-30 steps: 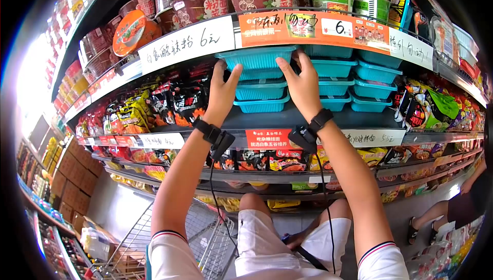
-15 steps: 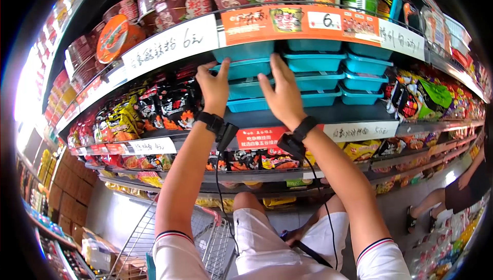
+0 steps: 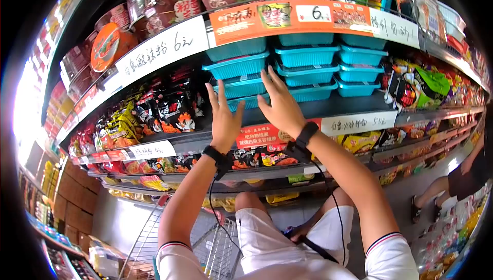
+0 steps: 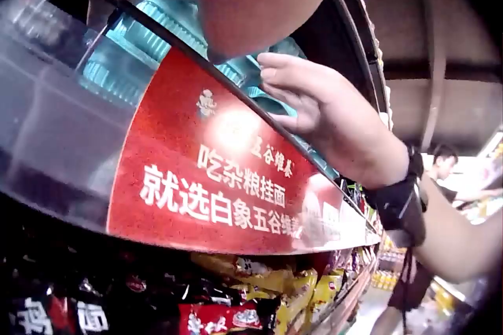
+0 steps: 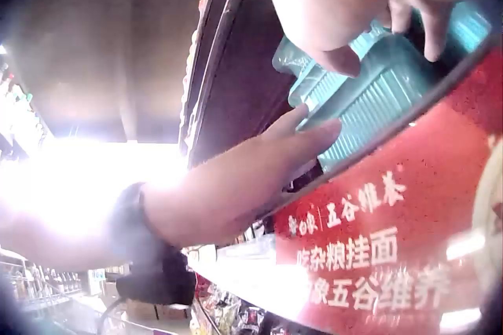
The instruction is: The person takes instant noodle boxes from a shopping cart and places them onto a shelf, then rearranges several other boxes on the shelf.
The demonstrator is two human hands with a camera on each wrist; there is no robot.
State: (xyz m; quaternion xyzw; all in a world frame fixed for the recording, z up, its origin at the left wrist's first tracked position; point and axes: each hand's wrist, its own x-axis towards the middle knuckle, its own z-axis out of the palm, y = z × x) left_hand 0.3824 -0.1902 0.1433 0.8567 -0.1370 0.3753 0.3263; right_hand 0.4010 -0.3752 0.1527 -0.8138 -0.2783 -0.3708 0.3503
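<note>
On the left, the left hand (image 3: 226, 123) reaches far, fingers spread, toward turquoise trays (image 3: 236, 67) stacked on the shelf (image 3: 349, 106). Right of it, the right hand (image 3: 282, 106) tilts left, fingers extended, thumb apart. Contact cannot be told.

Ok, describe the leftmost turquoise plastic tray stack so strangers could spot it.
Find the orange paper price strip, then the dark shelf below. Three turquoise plastic tray stacks face you; take the leftmost stack, beside shiny black packets. Only it sits partly behind the bare left hand.
</note>
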